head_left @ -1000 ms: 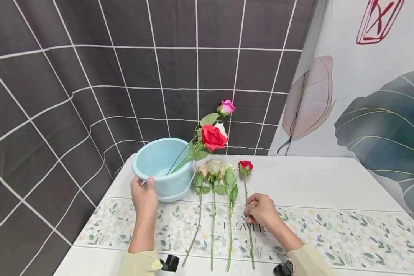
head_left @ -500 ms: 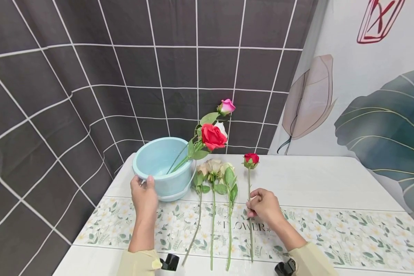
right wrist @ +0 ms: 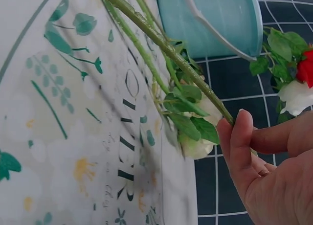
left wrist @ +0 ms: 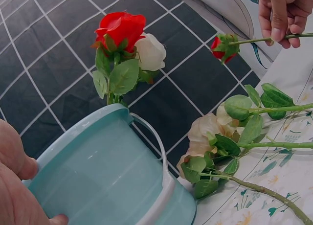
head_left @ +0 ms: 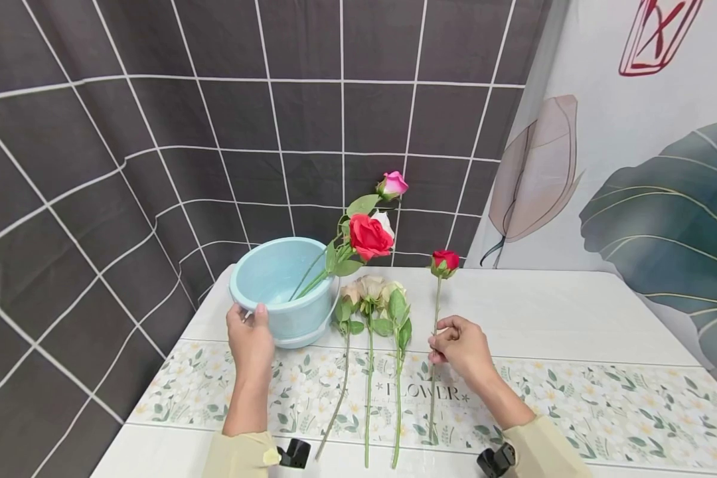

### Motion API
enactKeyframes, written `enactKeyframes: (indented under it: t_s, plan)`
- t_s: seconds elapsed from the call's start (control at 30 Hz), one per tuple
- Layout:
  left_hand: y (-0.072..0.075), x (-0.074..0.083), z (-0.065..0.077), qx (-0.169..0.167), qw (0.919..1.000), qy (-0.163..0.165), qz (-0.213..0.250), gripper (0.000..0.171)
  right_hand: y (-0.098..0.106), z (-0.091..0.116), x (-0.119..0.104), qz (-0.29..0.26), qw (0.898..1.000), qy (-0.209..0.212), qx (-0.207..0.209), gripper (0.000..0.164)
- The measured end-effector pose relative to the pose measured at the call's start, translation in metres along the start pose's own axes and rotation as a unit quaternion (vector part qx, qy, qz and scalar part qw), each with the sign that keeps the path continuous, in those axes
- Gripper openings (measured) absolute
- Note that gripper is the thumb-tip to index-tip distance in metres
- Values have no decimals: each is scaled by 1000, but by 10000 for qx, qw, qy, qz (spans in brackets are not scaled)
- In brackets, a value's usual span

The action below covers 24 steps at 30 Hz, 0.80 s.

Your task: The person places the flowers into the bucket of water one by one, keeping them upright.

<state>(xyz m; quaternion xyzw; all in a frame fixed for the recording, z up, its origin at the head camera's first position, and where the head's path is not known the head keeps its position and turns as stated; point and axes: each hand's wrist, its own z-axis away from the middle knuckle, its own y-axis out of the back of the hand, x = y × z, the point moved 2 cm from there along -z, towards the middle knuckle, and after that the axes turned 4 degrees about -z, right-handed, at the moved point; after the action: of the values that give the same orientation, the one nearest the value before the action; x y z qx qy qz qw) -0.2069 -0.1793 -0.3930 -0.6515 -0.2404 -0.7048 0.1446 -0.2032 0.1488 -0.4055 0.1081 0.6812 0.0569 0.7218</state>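
My left hand (head_left: 251, 342) grips the near left rim of a light blue bucket (head_left: 301, 322), fingers over its edge. A large red rose (head_left: 370, 238), a white rose (head_left: 384, 223) and a pink rose (head_left: 393, 184) lean out over the bucket's right side, stems inside. Between thumb and fingertips, my right hand (head_left: 463, 348) pinches the stem of a smaller red rose (head_left: 445, 262), its bloom pointing away from me. In the right wrist view that stem (right wrist: 171, 51) slants above the tabletop. Several pale roses (head_left: 370, 290) lie left of it, stems toward me.
The white table (head_left: 550, 312) carries a floral printed band (head_left: 585, 398) with the word FLOWER. A dark cloth with white grid lines (head_left: 299, 119) hangs behind and to the left. A white curtain with leaf prints (head_left: 651, 219) is at the right. The bucket's white handle (left wrist: 164, 171) hangs down its side.
My right hand has moved the small red rose away from me and slightly right, its bloom now higher and apart from the pale roses. The left hand and bucket stay put.
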Motion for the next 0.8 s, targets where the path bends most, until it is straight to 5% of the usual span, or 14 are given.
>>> enactKeyframes:
  t_s: [0.13,0.23,0.37,0.8]
  plan:
    - [-7,-54,-44,150,9996,-199,-91,65,2,0,-5,-130,9999,28,-14,23]
    - [-10,-80,-67,233,9990,-280,-244,64,3,0,-10,-220,9997,54,-13,24]
    - [-8,-77,-65,67,9996,-268,-113,62,3,-1,-16,-384,9992,124,0,24]
    - [-15,-100,-82,502,9973,-412,-351,61,2,-1,-30,-706,9967,395,7,26]
